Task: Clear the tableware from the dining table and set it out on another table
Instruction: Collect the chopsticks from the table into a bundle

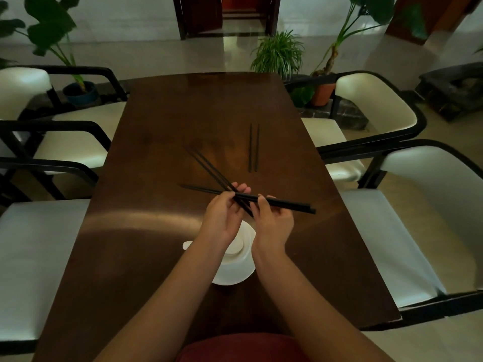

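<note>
— Black chopsticks, where are they against each grip?
— Left hand (pixel 222 215) pinches one pair (pixel 209 168) that slants up and away to the left. Right hand (pixel 271 223) curls its fingers round a second pair (pixel 287 205) lying crosswise, tips left, butts right; the two pairs cross between the hands.
— Any others?
— A third pair (pixel 253 147) lies on the table (pixel 156 152), beyond the hands and apart from them. White plate (pixel 232 273) with a small dish on it sits under the wrists.
— And the room?
— Dark glossy wood table, cream chairs (pixel 379 105) on both sides, potted plants (pixel 279 53) beyond, pale tiled floor.
</note>
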